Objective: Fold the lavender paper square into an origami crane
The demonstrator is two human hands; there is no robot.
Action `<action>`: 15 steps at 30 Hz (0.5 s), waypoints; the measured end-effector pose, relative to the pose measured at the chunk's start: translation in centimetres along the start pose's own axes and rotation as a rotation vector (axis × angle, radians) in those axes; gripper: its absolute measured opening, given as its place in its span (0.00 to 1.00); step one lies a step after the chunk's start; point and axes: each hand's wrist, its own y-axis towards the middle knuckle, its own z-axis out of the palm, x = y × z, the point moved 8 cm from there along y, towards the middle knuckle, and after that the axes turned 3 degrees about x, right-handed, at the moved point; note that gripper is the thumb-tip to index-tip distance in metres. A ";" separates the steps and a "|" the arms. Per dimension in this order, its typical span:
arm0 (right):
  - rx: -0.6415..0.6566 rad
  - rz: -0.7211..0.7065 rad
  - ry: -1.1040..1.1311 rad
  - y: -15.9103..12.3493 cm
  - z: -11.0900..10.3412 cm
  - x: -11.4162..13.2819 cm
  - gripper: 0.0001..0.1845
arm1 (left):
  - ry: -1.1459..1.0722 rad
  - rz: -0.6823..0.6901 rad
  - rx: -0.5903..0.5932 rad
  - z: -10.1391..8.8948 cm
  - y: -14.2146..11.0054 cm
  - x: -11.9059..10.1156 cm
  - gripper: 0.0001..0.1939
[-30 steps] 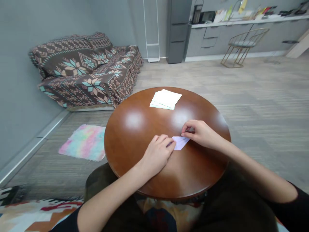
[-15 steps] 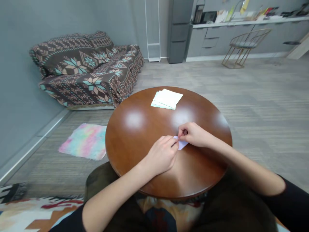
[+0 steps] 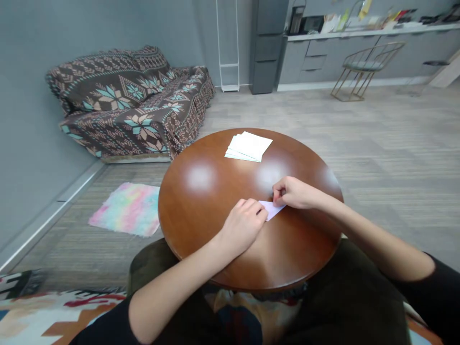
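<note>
Around our landmark, the round brown table (image 3: 201,230), we see a grey floor (image 3: 381,158). Well beyond the table, to its right, we find a run of kitchen cabinets (image 3: 300,62) under a pale counter. To the table's far left stands a sofa (image 3: 132,110) under a patterned cover, and straight beyond the table we have a dark grey fridge (image 3: 265,48). A gold-framed chair (image 3: 364,65) sits past the table's far right. Just left of the table we see a fluffy pastel mat (image 3: 124,208). Over the table's middle, the left hand (image 3: 246,225) lies with curled fingers on the paper's left part; we cannot tell whether it grips or only presses. To its right, the right hand (image 3: 293,193) has thumb and fingers drawn together at the paper's far side; we cannot tell whether any paper is caught between them. Near the table's far edge we see overlapping white sheets (image 3: 249,146). Smallest, the lilac paper (image 3: 273,211) is at the table's middle, partly hidden by both hands.
</note>
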 end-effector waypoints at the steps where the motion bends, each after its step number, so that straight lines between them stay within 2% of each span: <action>1: 0.008 0.004 0.003 0.0 -0.1 -0.1 0.06 | 0.004 -0.005 0.008 0.0 0.1 0.1 0.12; 6: 0.043 0.031 0.039 0.2 -0.6 -1.0 0.05 | -0.015 -0.050 0.075 0.1 0.8 0.7 0.11; 10: 0.030 0.047 0.054 0.4 -1.0 -1.4 0.04 | -0.050 -0.038 0.101 0.0 1.0 0.7 0.20; 15: 0.059 0.035 0.009 0.4 -0.7 -1.0 0.05 | -0.016 -0.037 0.132 0.2 1.0 0.4 0.21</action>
